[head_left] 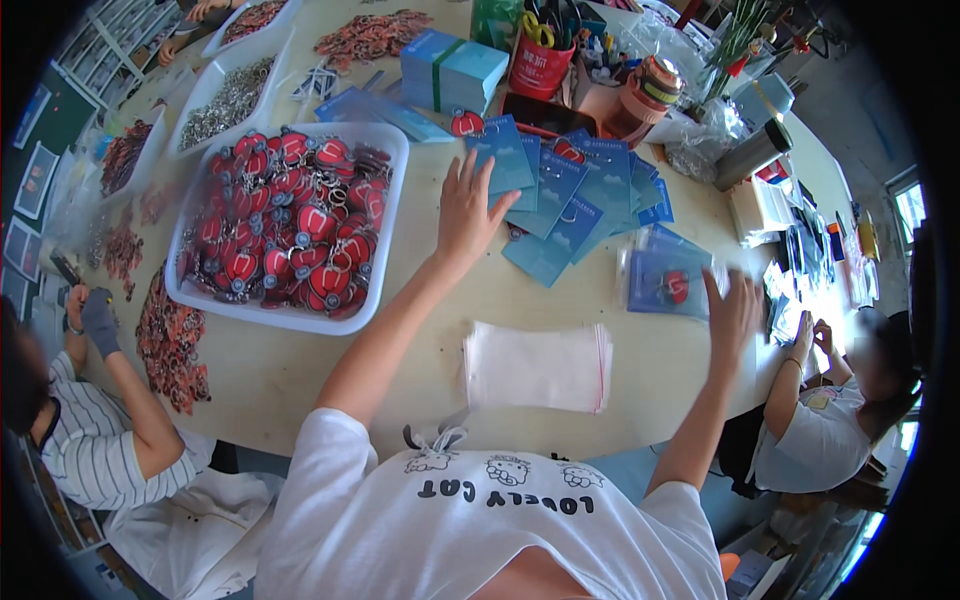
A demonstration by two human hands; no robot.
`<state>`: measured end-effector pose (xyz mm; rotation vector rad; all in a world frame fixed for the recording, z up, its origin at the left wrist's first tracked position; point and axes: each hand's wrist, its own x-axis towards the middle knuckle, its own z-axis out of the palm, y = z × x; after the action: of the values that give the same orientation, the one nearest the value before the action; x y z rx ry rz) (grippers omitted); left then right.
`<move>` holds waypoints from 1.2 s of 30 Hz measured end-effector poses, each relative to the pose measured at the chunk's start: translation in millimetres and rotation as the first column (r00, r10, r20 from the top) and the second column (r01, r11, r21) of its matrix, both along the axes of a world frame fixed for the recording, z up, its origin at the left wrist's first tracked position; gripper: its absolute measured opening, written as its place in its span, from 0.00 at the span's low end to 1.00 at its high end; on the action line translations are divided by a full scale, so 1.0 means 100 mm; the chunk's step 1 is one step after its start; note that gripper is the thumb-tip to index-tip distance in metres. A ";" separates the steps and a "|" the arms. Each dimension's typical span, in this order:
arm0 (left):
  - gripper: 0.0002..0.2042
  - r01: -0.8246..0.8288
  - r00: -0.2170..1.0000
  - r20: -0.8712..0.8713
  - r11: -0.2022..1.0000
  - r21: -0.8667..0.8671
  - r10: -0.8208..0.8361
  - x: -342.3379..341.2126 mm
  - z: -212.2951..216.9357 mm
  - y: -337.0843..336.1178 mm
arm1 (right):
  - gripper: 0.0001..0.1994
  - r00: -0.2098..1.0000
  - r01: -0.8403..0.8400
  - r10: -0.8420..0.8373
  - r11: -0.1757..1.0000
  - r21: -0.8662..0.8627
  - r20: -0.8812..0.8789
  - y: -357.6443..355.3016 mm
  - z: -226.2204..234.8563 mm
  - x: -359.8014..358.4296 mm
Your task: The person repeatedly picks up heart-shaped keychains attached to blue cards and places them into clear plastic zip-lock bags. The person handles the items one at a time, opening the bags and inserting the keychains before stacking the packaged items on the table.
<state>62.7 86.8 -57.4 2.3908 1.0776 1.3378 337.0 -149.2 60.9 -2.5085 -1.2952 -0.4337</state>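
Note:
My left hand [468,215] reaches forward with its fingers spread, the fingertips over the edge of a blue printed card [503,158]. That card lies at the left of a loose spread of similar blue cards [555,195], some with metal rings or red charms on them. To the right, my right hand [735,310] is slightly blurred, fingers apart, just beside clear bags [650,265] holding a blue card and a red keychain [675,287]. Nearer my body lies a stack of clear plastic bags [538,368] with a red strip at its right edge.
A white tub [372,290] of red keychains stands left of my left arm. Behind it are a tray of metal rings [225,105], a card stack [455,72], a red pen cup [542,65] and bottles [755,155]. Co-workers sit left and right; loose charms [170,345] lie leftward.

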 end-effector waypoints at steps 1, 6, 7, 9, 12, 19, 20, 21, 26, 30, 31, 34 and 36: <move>0.27 -0.012 0.997 -0.070 1.000 0.008 0.013 0.00 -0.06 0.01 | 0.11 0.982 -0.091 0.059 0.980 0.179 0.180 0.30 0.03 -0.19; 0.29 -0.042 0.972 -0.229 0.999 0.010 0.043 -0.06 -0.13 -0.03 | 0.25 0.757 -0.574 0.613 0.789 0.218 -0.225 2.24 -0.53 -0.97; 0.29 -0.023 0.972 -0.232 1.000 0.006 0.024 -0.01 -0.12 -0.06 | 0.27 0.796 -0.511 0.553 0.832 0.218 -0.247 2.56 -0.80 -0.98; 0.27 -0.004 0.981 -0.193 1.000 -0.004 0.003 0.04 -0.09 -0.10 | 0.28 0.803 -0.420 0.477 0.878 0.230 -0.356 2.85 -0.95 -0.97; 0.20 0.011 1.000 -0.011 0.998 -0.063 -0.012 0.02 -0.06 -0.08 | 0.23 0.657 -0.369 0.440 0.896 0.248 -0.612 2.96 -0.92 -0.96; 0.09 0.280 0.865 0.495 0.894 -0.350 -0.077 -0.05 -0.03 0.02 | 0.14 0.307 -0.496 0.802 0.595 0.633 -0.513 2.21 -0.09 -1.01; 0.09 0.365 0.811 0.579 0.850 -0.380 -0.089 -0.04 -0.01 0.03 | 0.12 0.340 -0.562 0.835 0.549 0.619 -0.432 2.07 0.05 -1.01; 0.09 0.448 0.749 0.656 0.799 -0.401 -0.090 -0.03 0.00 0.03 | 0.12 0.225 -0.513 0.866 0.494 0.702 -0.445 1.98 0.14 -1.01; 0.24 0.820 0.400 0.901 0.504 -0.271 -0.167 0.03 0.67 -0.17 | 0.11 -0.128 -0.136 0.850 0.495 0.858 -0.510 1.55 0.34 -1.03; 0.18 0.784 0.601 0.746 0.390 -0.482 -0.286 -0.02 1.10 -0.47 | 0.13 -0.338 0.053 0.754 0.613 0.788 -0.563 1.29 0.27 -1.12; 0.16 0.774 0.617 0.730 0.398 -0.493 -0.294 -0.02 1.09 -0.50 | 0.13 -0.388 0.074 0.724 0.641 0.764 -0.570 1.27 0.23 -1.14; 0.11 0.752 0.630 0.738 0.429 -0.501 -0.241 0.00 1.07 -0.61 | 0.17 -0.303 0.125 0.755 0.636 0.762 -0.581 1.17 0.10 -1.22; 0.11 0.752 0.586 0.802 0.449 -0.482 -0.120 0.03 1.03 -0.65 | 0.23 -0.004 0.057 0.704 0.709 0.703 -0.710 1.03 0.05 -1.25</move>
<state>65.4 22.2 45.5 1.1665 0.4880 1.0036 212.4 -45.9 66.3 -1.1389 -0.8321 0.8671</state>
